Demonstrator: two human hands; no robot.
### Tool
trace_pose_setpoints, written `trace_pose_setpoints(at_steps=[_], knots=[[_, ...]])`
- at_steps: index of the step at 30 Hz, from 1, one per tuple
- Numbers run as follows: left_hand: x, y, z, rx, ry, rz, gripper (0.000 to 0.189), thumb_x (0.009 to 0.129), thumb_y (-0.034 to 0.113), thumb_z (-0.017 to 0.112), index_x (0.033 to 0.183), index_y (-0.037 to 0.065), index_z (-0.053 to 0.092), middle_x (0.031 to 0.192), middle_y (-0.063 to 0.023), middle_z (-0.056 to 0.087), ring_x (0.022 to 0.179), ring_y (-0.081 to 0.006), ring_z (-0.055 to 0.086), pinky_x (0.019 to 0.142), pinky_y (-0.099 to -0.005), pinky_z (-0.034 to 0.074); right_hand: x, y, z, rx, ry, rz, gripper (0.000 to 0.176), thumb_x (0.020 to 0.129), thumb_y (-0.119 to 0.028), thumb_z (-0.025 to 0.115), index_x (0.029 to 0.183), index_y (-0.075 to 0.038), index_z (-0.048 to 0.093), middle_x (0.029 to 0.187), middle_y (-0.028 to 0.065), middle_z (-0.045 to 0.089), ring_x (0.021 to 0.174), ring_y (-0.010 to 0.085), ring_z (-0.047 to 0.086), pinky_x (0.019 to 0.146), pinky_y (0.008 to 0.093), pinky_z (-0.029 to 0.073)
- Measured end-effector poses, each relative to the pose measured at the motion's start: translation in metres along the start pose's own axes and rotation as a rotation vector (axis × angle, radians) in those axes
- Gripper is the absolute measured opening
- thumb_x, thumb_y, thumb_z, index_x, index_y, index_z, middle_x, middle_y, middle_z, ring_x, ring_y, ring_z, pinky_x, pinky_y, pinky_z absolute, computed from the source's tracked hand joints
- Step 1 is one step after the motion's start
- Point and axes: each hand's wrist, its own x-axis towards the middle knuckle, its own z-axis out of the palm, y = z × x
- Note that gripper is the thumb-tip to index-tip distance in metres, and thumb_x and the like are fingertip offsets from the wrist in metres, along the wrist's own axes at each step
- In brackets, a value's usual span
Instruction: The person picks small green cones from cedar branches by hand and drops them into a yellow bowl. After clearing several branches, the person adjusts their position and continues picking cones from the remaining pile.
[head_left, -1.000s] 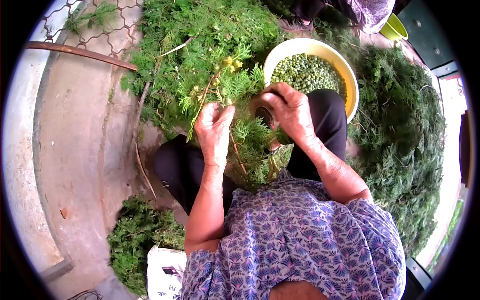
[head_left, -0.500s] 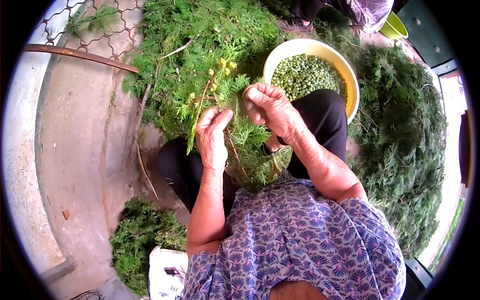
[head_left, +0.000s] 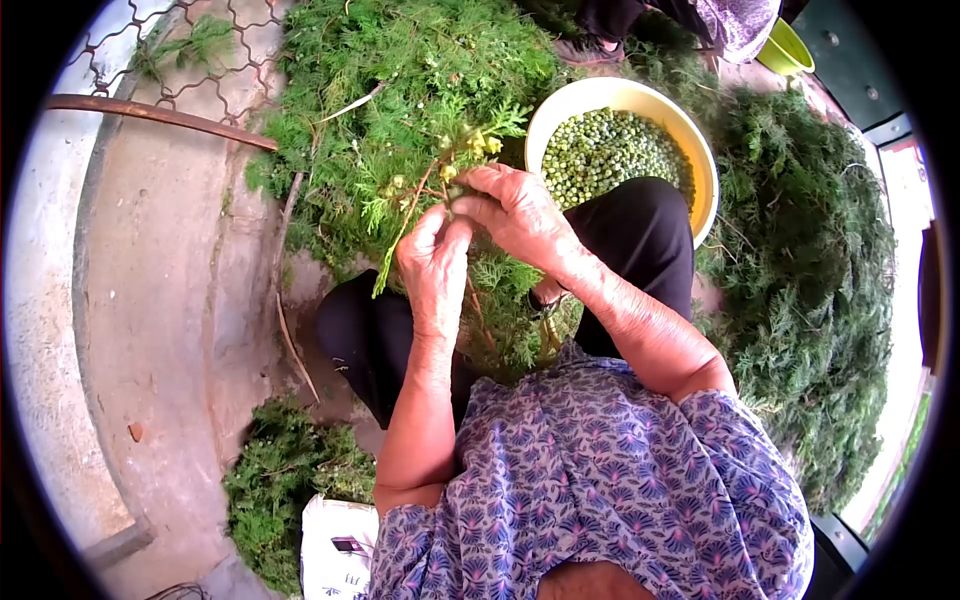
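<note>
Head view: our left hand [head_left: 434,268] pinches the sprig [head_left: 424,188] left of the bowl's [head_left: 708,188] rim, its stem slanting forward from that grip, while our right hand [head_left: 522,216] sits nearer the buds [head_left: 485,144], whether grasping one we cannot tell.

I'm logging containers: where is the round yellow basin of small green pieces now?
In the head view, the round yellow basin sits upper right of centre, partly behind the black-trousered right knee and left of the dark-green branch heap.

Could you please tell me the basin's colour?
The basin is yellow, as the head view shows best.
</note>
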Motion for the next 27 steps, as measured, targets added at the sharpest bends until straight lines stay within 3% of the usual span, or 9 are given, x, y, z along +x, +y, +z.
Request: trace_pose_setpoints(at_steps=[7,8,9,11,14,16,21,25,27], knots=[[0.001,0.001,0.001,-0.063,0.046,0.075,0.013,0.081,0.011,0.063,0.083,-0.001,0.062,0.064,0.005,0.051,0.058,-0.0025,0.04,0.053,-0.0192,0.034,0.004,-0.004,-0.002,0.327,-0.076,0.255,0.016,0.079,-0.012,0.063,0.087,0.0,0.06,0.068,0.0109,0.06,0.059,0.0187,0.057,0.057,0.0296,0.045],[0.001,0.0,0.0,-0.121,0.057,0.019,0.013,0.08,0.011,0.063,0.08,-0.001,0.062,0.065,0.0047,0.052,0.06,-0.0026,0.041,0.054,-0.0193,0.035,0.004,-0.008,-0.006,0.629,-0.169,0.545,0.01,0.085,-0.012,0.058,0.088,-0.004,0.06,0.06,-0.0009,0.053,0.05,0.0044,0.044,0.043,0.0198,0.034],[0.001,-0.001,-0.001,-0.178,0.067,-0.037,0.012,0.079,0.01,0.064,0.077,-0.001,0.062,0.065,0.0044,0.053,0.061,-0.0027,0.042,0.055,-0.0194,0.035,0.002,-0.001,-0.005,0.904,-0.181,0.607,0.011,0.086,-0.015,0.057,0.083,-0.005,0.059,0.057,-0.003,0.047,0.046,0.0032,0.035,0.038,0.0188,0.024],[-0.003,0.012,0.002,-0.185,0.249,-0.046,0.011,0.076,0.008,0.066,0.069,0.001,0.06,0.064,0.0037,0.054,0.065,-0.0047,0.046,0.061,-0.0209,0.036,0.001,0.022,-0.005,1.396,-0.074,0.603,0.016,0.086,-0.02,0.057,0.081,-0.005,0.056,0.056,-0.0041,0.042,0.043,0.0045,0.033,0.036,0.0201,0.022],[-0.002,0.005,-0.003,-0.41,0.27,-0.131,0.009,0.075,0.005,0.067,0.069,0.003,0.06,0.068,0.0029,0.056,0.067,-0.0059,0.049,0.063,-0.0209,0.038,0.003,0.023,-0.024,1.382,0.054,0.536,0.015,0.085,-0.015,0.056,0.094,-0.004,0.052,0.075,0.0037,0.051,0.057,0.012,0.046,0.045,0.022,0.035],[-0.002,0.012,0.002,-0.505,0.449,-0.229,0.008,0.075,0.003,0.067,0.072,0.004,0.06,0.073,0.0016,0.059,0.069,-0.0066,0.052,0.065,-0.0209,0.04,0.002,0.02,-0.034,1.372,0.113,0.558,0.017,0.083,-0.006,0.053,0.1,-0.003,0.051,0.081,0.0078,0.054,0.066,0.0164,0.051,0.053,0.0258,0.041],[0.0,-0.006,-0.017,-0.498,0.225,-0.166,0.003,0.08,0.001,0.061,0.082,0.002,0.061,0.081,-0.0028,0.061,0.077,-0.0101,0.056,0.072,-0.0222,0.043,-0.014,0.041,-0.03,1.317,0.106,0.576,0.014,0.085,-0.016,0.058,0.082,-0.002,0.055,0.072,0.0056,0.055,0.052,0.0125,0.049,0.041,0.0219,0.035],[-0.001,-0.006,-0.021,-0.487,0.175,-0.179,0.004,0.08,0.001,0.06,0.084,0.002,0.061,0.083,-0.0019,0.061,0.077,-0.0092,0.055,0.071,-0.0217,0.042,-0.02,0.049,-0.022,1.329,0.194,0.705,0.011,0.087,-0.014,0.056,0.085,-0.003,0.056,0.072,0.0055,0.057,0.052,0.0115,0.05,0.04,0.0205,0.035],[-0.001,-0.005,-0.021,-0.454,0.141,-0.119,0.004,0.081,0.001,0.06,0.084,0.002,0.061,0.082,-0.0014,0.06,0.076,-0.0086,0.054,0.07,-0.0213,0.042,-0.02,0.049,-0.022,1.259,0.016,0.713,0.011,0.087,-0.016,0.055,0.088,-0.005,0.056,0.072,0.0064,0.058,0.052,0.0122,0.051,0.04,0.0209,0.035]])
